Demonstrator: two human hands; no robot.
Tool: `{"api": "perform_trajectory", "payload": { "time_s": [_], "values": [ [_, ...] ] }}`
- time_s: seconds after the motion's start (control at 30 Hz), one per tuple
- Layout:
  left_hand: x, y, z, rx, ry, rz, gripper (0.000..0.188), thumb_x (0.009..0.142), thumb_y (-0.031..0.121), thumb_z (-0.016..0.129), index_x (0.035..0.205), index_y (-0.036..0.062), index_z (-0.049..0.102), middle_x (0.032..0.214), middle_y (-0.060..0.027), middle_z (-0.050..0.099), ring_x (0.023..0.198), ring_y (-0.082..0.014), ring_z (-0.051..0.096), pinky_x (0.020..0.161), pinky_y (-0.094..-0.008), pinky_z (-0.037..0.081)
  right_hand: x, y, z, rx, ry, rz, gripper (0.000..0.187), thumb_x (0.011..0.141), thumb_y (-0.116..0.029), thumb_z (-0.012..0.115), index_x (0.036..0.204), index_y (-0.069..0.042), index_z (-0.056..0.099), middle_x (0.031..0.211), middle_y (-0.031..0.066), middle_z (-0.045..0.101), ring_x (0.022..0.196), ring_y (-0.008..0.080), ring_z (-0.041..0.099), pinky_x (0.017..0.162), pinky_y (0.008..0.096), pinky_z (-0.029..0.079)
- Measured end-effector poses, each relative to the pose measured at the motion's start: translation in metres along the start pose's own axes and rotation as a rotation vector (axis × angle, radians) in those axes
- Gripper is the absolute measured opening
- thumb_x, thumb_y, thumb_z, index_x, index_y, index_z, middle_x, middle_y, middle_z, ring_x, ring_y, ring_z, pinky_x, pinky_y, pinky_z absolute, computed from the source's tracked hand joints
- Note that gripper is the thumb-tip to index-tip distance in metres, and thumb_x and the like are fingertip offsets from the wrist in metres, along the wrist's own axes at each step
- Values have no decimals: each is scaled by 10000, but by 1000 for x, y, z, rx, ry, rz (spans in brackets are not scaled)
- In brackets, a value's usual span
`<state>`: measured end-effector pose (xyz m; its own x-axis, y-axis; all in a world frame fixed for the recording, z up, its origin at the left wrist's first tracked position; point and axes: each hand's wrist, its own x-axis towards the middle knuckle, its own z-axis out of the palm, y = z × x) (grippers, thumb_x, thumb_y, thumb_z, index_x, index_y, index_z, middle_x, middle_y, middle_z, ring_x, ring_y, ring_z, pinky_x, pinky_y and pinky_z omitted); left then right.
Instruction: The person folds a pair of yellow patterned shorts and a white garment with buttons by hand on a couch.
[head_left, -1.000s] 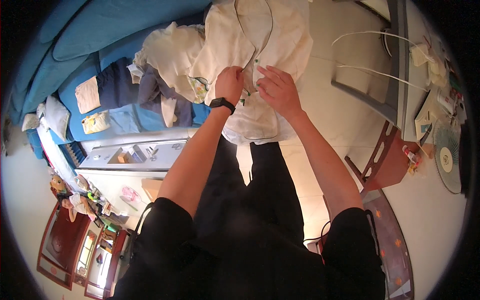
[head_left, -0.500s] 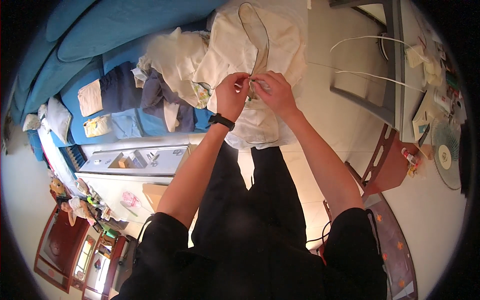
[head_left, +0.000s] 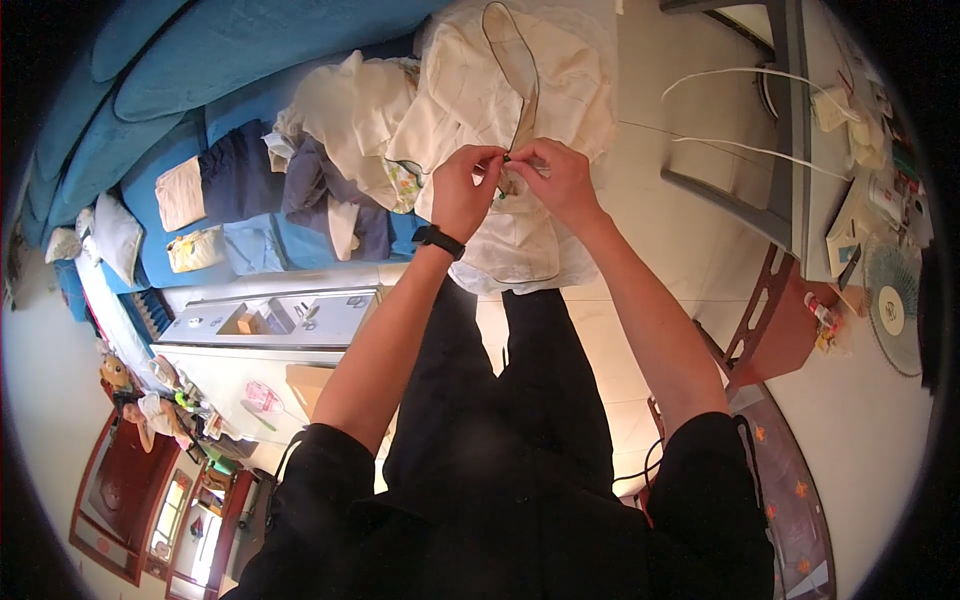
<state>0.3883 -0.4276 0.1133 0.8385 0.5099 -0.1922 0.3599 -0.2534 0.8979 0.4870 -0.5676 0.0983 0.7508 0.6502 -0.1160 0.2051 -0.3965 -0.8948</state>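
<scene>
A cream blouse (head_left: 570, 85) with dark piping lies spread out in front of me, its collar at the far end. My left hand (head_left: 466, 190), with a black watch (head_left: 440, 241) on the wrist, pinches the blouse's front edge between thumb and fingertips. Meeting it from the other side, my right hand (head_left: 556, 180) pinches the same piped edge, fingertips nearly touching the left ones. Something small and dark sits between the fingertips, too small to make out. Just below hangs a small green fastener (head_left: 502, 196) on the front edge.
Left stands a blue sofa (head_left: 215, 60) with folded clothes, dark trousers (head_left: 240, 165) and a cream garment (head_left: 340, 105). Nearer is a grey-topped cabinet (head_left: 215, 318). A grey metal frame (head_left: 730, 200) and a fan (head_left: 890, 310) are at right. A person (head_left: 155, 415) shows far left.
The blouse's collar has shifted slightly away from me. My right fingers have bent lower and closed in tighter beside the left fingertips at the front edge.
</scene>
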Motion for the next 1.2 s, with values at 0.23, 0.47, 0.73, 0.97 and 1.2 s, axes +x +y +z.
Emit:
{"api": "perform_trajectory", "payload": {
  "time_s": [0.23, 0.47, 0.73, 0.97, 1.2],
  "values": [
    [0, -1, -2, -28, -75, 60, 170, 914, 29, 661, 1069, 11, 728, 962, -108, 730, 809, -194, 709, 736, -292, 551, 0, 2, -5, 5, -36, 46, 213, 846, -246, 763, 963, -72, 730, 902, 94, 728, 853, 296, 685, 781, 371, 546],
    [-3, -9, -1, -69, -83, 31, 168, 924, 36, 664, 1078, 9, 728, 968, -103, 732, 849, -180, 708, 780, -282, 553, 1, 2, -7, 24, -60, -8, 241, 849, -230, 758, 1019, -64, 716, 939, 89, 737, 874, 292, 690, 785, 368, 550],
    [-1, -13, -5, -222, -152, -41, 176, 938, 47, 672, 1093, -21, 720, 1014, -93, 738, 914, -144, 699, 838, -273, 553, 1, 2, -9, 99, -64, 28, 214, 853, -180, 756, 1015, -48, 711, 936, 98, 736, 867, 271, 710, 786, 350, 565],
    [1, -13, -10, -160, -167, -34, 166, 930, 53, 689, 1073, -20, 727, 997, -85, 746, 909, -141, 701, 842, -274, 554, 4, -3, -13, 97, -117, 45, 195, 851, -155, 764, 988, -29, 708, 924, 109, 736, 857, 234, 726, 775, 314, 576],
    [10, -14, -17, -252, -245, -24, 147, 929, 50, 695, 1057, -16, 725, 962, -64, 746, 870, -115, 689, 826, -262, 547, 10, -10, -24, 148, -195, 131, 204, 848, -156, 781, 987, -23, 712, 897, 94, 747, 834, 169, 731, 767, 284, 567]
  ]
}}
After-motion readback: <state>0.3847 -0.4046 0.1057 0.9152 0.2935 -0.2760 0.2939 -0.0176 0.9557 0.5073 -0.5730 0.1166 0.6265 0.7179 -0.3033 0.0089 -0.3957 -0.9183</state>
